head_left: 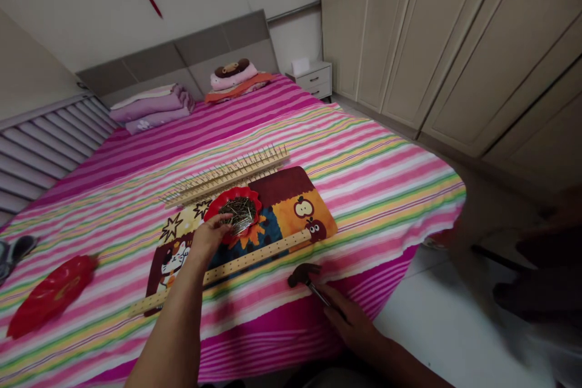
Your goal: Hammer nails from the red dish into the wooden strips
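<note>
My left hand [213, 237] reaches over the near-left rim of a red scalloped dish [255, 194]. Its fingers are drawn together at the thin metal nails [240, 213] heaped inside; what they pinch is too small to make out. In my right hand [348, 321], near the bed's front edge, is the handle of a claw hammer [304, 274], its dark head resting close to the bedcover. Between me and the dish lies a long wooden strip [257, 256] with rows of small holes, partly hidden by my left forearm. Beneath them spreads a patterned mat [291, 185].
Behind the dish, wooden strips [227, 179] bristle with upright nails. A red dish-like item [52, 296] lies at left on the striped bedcover [382, 194]. Folded bedding [154, 106] sits by the headboard. Wardrobes [431, 36] line the right side, beside a nightstand [313, 79].
</note>
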Tool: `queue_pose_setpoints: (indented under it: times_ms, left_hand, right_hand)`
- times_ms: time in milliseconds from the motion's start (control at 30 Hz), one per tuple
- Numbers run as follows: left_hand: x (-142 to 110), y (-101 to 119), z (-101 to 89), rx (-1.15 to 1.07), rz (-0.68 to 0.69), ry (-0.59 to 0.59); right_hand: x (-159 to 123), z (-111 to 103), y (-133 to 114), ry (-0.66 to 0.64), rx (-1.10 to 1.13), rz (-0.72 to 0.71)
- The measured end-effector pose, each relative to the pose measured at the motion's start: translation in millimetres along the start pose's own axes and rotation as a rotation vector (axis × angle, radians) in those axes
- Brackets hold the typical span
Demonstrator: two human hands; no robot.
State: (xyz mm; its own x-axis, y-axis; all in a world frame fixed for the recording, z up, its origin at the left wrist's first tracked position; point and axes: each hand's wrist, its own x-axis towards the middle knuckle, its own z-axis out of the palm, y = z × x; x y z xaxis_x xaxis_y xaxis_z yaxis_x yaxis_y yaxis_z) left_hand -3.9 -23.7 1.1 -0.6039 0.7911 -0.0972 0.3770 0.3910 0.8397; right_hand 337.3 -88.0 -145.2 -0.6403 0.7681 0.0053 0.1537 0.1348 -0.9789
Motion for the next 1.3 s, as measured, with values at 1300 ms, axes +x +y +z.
queue_pose_setpoints:
  times_ms: [1300]
  left_hand:
    - [-69.0,4.7,121.9,-0.436,-0.076,-0.146]
  right_hand:
    - [1.5,1.2,0.3,0.046,-0.016,-0.002]
